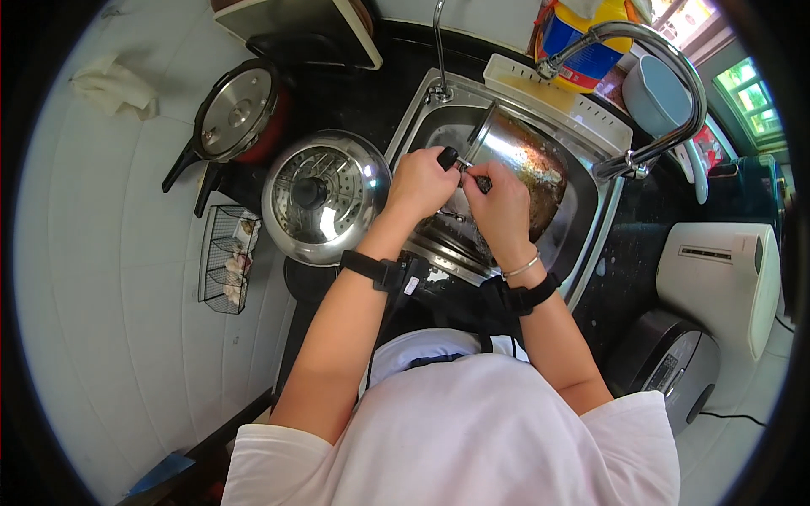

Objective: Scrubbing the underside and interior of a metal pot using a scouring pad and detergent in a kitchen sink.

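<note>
My left hand (pixel 425 180) is closed around a small tool with a black handle (pixel 448 158) and a short metal shaft, held over the sink. My right hand (pixel 500 199) meets it, fingertips pinched at the tool's metal end; a dark scouring pad (pixel 483 184) shows by these fingers. What the fingertips grip exactly is hard to tell. Beneath and beyond the hands, a large stainless steel pot (pixel 528 158) with brown burnt stains lies on its side in the steel sink (pixel 585 221).
Left of the sink stands a steamer with a domed lid (pixel 329 221); behind it is a pressure cooker (pixel 237 117). A chrome faucet (pixel 693 95) arches over the right back corner, near a white plastic basket (pixel 595 117) and a blue bowl (pixel 658 95). A rice cooker (pixel 664 360) sits at right.
</note>
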`<state>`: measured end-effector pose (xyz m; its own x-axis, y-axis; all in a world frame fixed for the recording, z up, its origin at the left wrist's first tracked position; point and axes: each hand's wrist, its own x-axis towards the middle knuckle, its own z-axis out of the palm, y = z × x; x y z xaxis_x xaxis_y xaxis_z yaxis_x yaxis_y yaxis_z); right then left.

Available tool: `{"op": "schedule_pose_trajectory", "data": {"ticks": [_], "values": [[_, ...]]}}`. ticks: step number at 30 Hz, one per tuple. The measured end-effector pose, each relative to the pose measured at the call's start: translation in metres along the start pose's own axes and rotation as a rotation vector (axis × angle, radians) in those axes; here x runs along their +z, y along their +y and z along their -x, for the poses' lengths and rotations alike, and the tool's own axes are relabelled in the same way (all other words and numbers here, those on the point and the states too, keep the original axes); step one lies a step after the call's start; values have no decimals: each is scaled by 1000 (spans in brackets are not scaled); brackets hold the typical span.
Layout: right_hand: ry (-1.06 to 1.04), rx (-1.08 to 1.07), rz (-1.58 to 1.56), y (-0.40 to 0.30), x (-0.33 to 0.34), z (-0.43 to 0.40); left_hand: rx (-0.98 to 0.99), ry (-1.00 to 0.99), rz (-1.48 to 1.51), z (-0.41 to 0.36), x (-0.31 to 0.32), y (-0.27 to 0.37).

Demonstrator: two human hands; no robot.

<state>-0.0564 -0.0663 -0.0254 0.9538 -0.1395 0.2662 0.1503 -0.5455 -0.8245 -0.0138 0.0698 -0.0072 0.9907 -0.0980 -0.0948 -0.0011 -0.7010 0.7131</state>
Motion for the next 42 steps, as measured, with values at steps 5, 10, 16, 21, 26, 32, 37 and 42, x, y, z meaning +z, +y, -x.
{"op": "schedule_pose_trajectory", "data": {"ticks": [5, 10, 16, 21, 26, 32, 37, 42], "values": [[186, 87, -51, -9, 13, 3, 13, -48, 35, 0, -3, 7], [298, 74, 72, -6, 27, 14, 45, -47, 104, 4, 0, 5], [482, 373, -31, -9, 21, 10, 230, -32, 207, 30, 23, -10], [446, 241, 125, -13, 30, 18, 241, -75, 238, 28, 25, -13], [352, 162, 117, -6, 23, 26, 247, -105, 268, 25, 23, -12], [482, 339, 83, -13, 19, 9, 259, -142, 199, 20, 24, -10], [292, 370, 39, -2, 20, 24, 278, -118, 243, 24, 20, -18], [544, 425, -33, -7, 24, 10, 299, -116, 227, 24, 21, -17]]}}
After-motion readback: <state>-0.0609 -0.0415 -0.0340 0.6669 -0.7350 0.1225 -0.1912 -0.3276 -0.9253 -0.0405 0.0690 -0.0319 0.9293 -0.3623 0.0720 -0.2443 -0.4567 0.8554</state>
